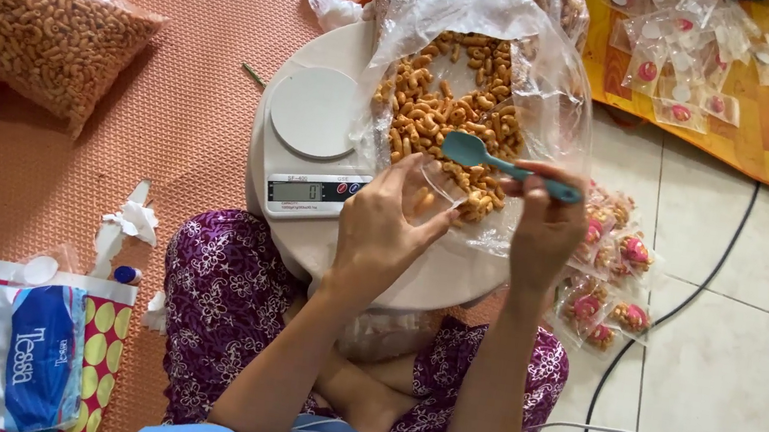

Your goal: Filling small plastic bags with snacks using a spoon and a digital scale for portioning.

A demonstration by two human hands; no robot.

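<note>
We record the following, seen from above, seated on the floor.

Right hand (546, 229): clenched around the handle of a teal plastic spoon (500, 162), whose bowl lies over the snacks, pointing left.

Left hand (383, 231): fingers pinching the mouth of a small clear pouch (440, 186), held just beside the spoon's bowl; the pouch looks nearly bare inside, though we cannot tell for certain.

Large open plastic bag (489, 22): spread across a round white tray (435, 282) on our lap, its mouth folded back over a heap of orange curled snacks (448, 106).

Digital kitchen scale (315, 143): white, round platform with nothing on it, sitting on the tray's left part, touching the bag's edge; display lit.

Sealed bulk bag of snacks (31, 6): lying on the orange mat (179, 120) at upper left, well apart from the tray.

Filled small packets (609, 275): clustered on the tiled floor just right of the tray.

More small packets (689, 48): spread on a yellow-orange cloth at upper right.

Tissue pack (10, 355): blue and white, lower left, beside a spotted box.

Cables (680, 304): black and white, running over the tiles at right.
</note>
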